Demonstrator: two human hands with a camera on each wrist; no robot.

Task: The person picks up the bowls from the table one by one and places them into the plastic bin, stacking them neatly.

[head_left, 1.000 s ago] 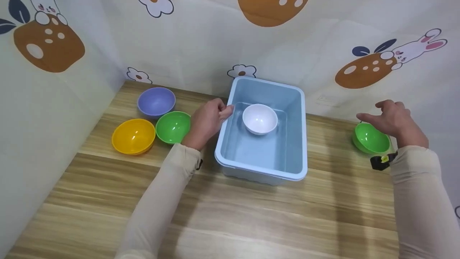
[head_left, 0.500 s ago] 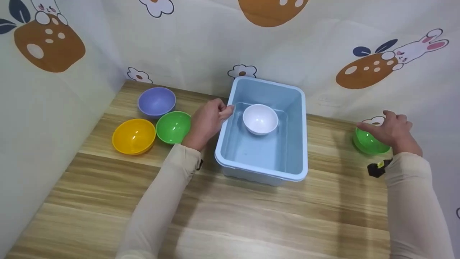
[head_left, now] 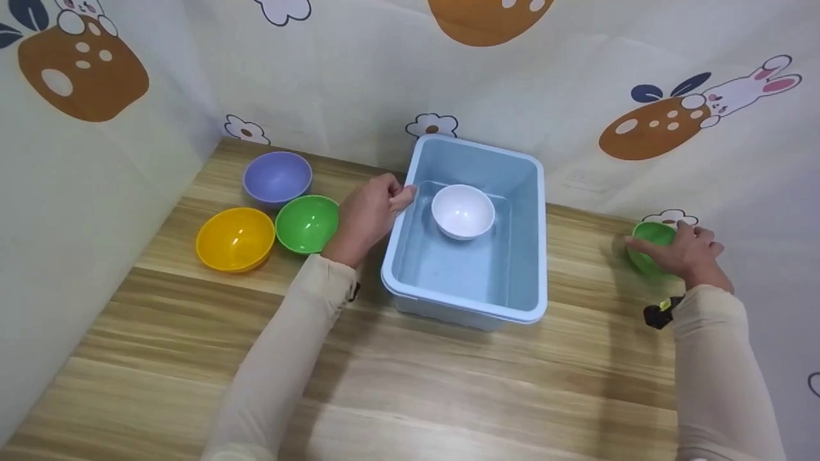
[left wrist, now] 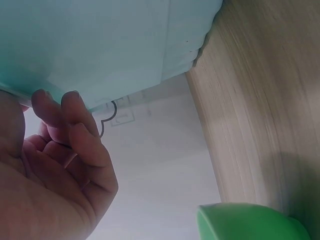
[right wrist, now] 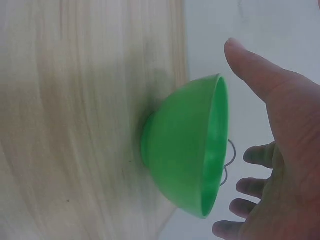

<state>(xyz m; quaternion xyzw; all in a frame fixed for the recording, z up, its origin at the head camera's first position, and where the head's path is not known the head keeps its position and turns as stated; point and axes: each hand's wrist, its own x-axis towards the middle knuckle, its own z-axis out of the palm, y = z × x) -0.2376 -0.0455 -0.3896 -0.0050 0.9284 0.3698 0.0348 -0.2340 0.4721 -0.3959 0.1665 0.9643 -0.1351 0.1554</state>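
My left hand [head_left: 368, 216] grips the left rim of a light blue plastic bin [head_left: 461, 305]. In the left wrist view its fingers [left wrist: 85, 145] curl at the bin's edge. Inside the bin sits a white bowl [head_left: 462, 214], upright. At the far right, my right hand [head_left: 688, 255] hovers over a green bowl [head_left: 653, 234], partly covering it in the head view. The right wrist view has the thumb and fingers spread just above the rim of that green bowl [right wrist: 180, 145], with a gap between skin and plastic.
On the left of the wooden table [head_left: 256, 358] a purple bowl [head_left: 277, 179], a yellow bowl [head_left: 235, 240] and a second green bowl [head_left: 306, 224] stand close together. A patterned cloth wall [head_left: 346, 70] borders the table at the back and sides.
My right hand has come down and slightly left, closer to the right-hand green bowl, with thumb and fingers apart. The left hand stays on the bin's rim.
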